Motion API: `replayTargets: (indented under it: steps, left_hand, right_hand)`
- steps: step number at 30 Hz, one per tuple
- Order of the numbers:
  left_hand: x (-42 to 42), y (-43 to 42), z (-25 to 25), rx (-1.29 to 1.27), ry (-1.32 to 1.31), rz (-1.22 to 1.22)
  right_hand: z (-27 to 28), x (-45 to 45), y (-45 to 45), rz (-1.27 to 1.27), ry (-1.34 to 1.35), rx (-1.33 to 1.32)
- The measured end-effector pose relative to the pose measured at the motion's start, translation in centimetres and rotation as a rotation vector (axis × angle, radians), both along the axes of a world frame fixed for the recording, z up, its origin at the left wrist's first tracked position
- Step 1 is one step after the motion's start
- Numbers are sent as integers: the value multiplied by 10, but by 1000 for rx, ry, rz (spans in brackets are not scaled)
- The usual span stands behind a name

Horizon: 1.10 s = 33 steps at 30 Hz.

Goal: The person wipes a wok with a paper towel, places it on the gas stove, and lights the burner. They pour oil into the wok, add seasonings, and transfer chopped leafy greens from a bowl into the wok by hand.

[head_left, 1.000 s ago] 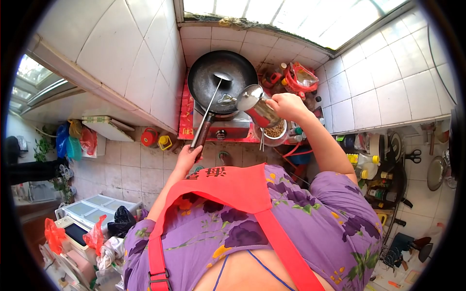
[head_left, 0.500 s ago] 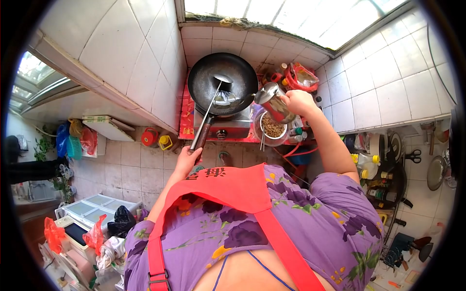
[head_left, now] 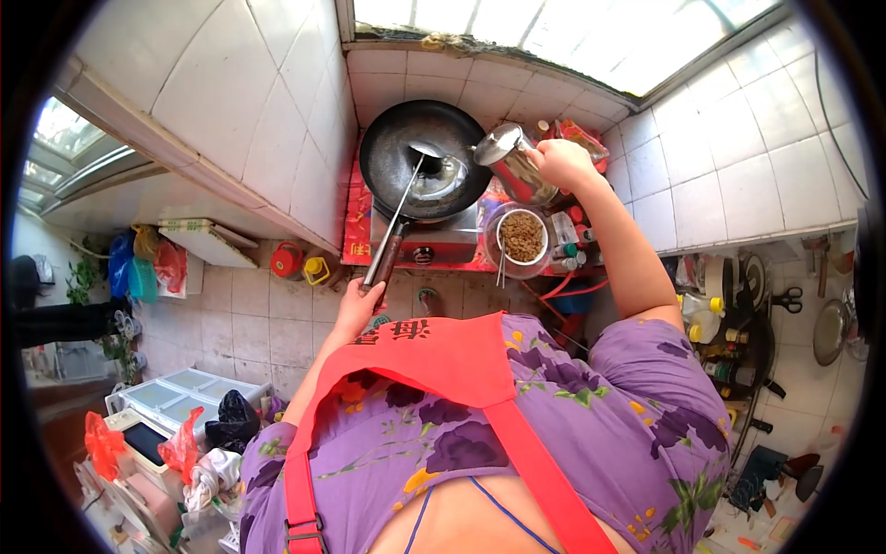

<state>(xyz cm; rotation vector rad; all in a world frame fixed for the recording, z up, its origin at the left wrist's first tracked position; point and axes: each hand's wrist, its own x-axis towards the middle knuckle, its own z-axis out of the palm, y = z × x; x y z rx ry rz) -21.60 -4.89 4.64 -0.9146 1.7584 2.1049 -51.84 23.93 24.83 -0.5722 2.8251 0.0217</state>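
Both my hands are closed: left hand (head_left: 358, 309) around the wok handle (head_left: 385, 262), right hand (head_left: 563, 165) gripping the metal pot (head_left: 519, 174), upper centre of frame.

Your wok (head_left: 392, 152) looks dark and matt, your pot (head_left: 519, 171) is glossy metal, and your red apron (head_left: 434, 355) looks like smooth, matt cloth.

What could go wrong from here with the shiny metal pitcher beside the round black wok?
The shiny metal pitcher in the right hand has its spout near the edge of the round black wok, so drips might miss. The clear liquid inside could spatter if hot. The left hand seems to grip the wok's dark handle and the long silver ladle together; a slip might shift both.
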Motion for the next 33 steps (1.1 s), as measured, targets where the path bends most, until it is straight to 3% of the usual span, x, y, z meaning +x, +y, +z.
replayTargets:
  steps: [17, 33]
  left_hand:
    - [2, 2, 6, 37, -26, 6]
    - [7, -1, 1, -5, -46, -18]
  right_hand:
    - [21, 25, 4, 51, -63, 93]
    - [7, 27, 11, 53, -29, 4]
